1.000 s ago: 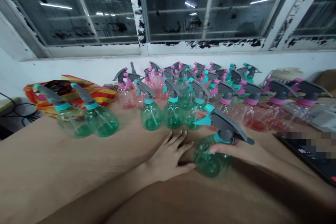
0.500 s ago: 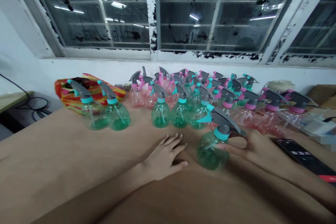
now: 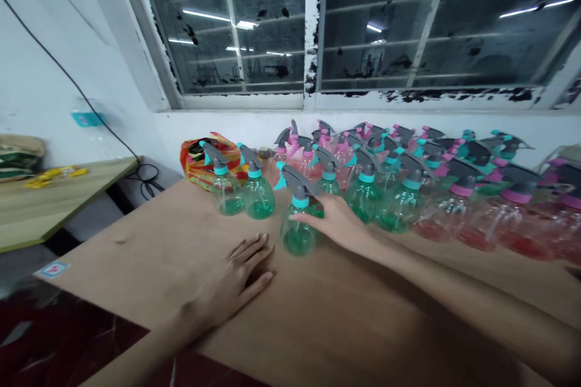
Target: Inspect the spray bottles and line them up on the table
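Note:
My right hand [image 3: 338,224] grips a green spray bottle [image 3: 297,236] with a turquoise collar and a grey trigger head, in front of the row. Flat on the tabletop, fingers spread, lies my left hand [image 3: 238,278], holding nothing. Two more green spray bottles, one of them nearer the middle [image 3: 258,198], stand together to the left of the gripped one. Behind and to the right of my right hand are other green spray bottles [image 3: 363,196] in a row. Farther right stand pink-collared spray bottles [image 3: 436,214] with reddish bottoms.
A red and yellow plastic bag [image 3: 193,169] lies at the back left of the brown table [image 3: 149,260]. Beyond the left edge is a wooden side table [image 3: 59,196] with yellow pieces [image 3: 54,175]. A black cable [image 3: 145,178] hangs between them. The windowed wall closes off the back.
My right hand has carried the green spray bottle leftward, toward the pair of bottles. The view has swung left, bringing the side table in. My left hand stays flat on the table.

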Motion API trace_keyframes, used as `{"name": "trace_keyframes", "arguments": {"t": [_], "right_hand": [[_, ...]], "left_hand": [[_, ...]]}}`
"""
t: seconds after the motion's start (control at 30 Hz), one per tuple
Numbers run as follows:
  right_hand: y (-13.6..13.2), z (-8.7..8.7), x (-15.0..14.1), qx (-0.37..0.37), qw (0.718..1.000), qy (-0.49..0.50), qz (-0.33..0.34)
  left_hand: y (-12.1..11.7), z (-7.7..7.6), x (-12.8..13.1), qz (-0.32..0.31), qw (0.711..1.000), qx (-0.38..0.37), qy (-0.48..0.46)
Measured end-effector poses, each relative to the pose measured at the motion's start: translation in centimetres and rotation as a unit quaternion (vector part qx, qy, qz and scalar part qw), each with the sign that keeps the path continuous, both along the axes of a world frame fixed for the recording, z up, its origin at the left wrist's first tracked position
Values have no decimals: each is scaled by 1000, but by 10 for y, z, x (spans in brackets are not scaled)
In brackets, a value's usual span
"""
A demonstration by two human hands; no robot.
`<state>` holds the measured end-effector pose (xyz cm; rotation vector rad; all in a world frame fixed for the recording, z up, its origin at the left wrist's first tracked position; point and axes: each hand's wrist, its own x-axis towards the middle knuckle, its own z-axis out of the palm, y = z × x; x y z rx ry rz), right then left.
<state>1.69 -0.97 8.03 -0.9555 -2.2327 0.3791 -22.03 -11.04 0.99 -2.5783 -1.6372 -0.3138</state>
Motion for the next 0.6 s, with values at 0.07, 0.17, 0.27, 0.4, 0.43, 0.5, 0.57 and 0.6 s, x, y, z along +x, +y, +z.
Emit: {"name": "trace_keyframes", "arguments": {"t": [0.07, 0.17, 0.27, 0.4, 0.43, 0.5, 0.57, 0.6], "right_hand": [[11, -1, -13, 5, 1000, -3, -25], [24, -2, -24, 10, 998, -14, -64], [32, -3, -31, 15, 996, -22, -87], [41, -3, -40, 19, 994, -22, -102], [43, -3, -43, 19, 994, -21, -107], [48, -3, -47, 17, 993, -16, -113], [52, -4, -50, 14, 994, -12, -112], [54, -4, -52, 12, 994, -10, -111]], "left_hand": [[-3, 1, -4, 5, 1000, -4, 2], [-5, 2, -3, 5, 1000, -6, 0], [-4, 2, -2, 9, 1000, -7, -4], [-4, 0, -3, 13, 1000, -4, -10], [-4, 0, -3, 13, 1000, -5, -11], [-5, -1, -3, 13, 1000, -7, -12], [-5, 0, -3, 10, 1000, -10, -16], [-5, 0, -3, 8, 1000, -9, -19]]}}
